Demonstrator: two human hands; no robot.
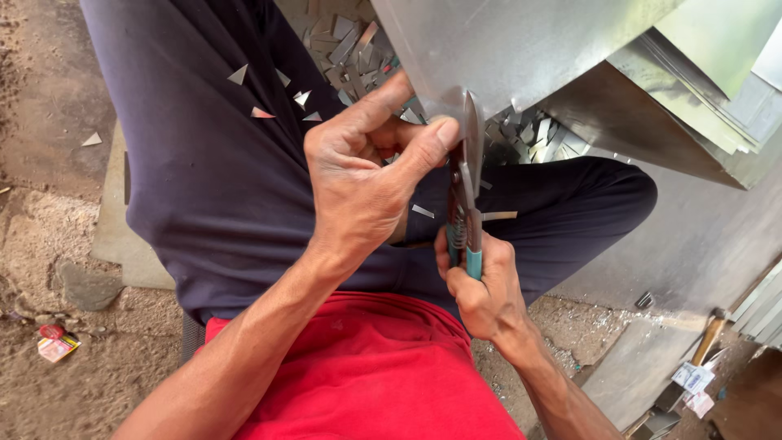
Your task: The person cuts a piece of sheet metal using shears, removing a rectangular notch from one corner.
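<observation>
Grey metal sheet [505, 49] is pinched at its edge by the left hand [366, 175]; the right hand [481, 281] grips teal-handled snips [466, 204] cutting into it.

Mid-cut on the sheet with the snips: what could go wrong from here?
Left hand pinches the metal sheet right beside the blades of the tin snips; its fingers could get nicked. Sharp offcuts lie on the trousers and may cut if brushed.
</observation>
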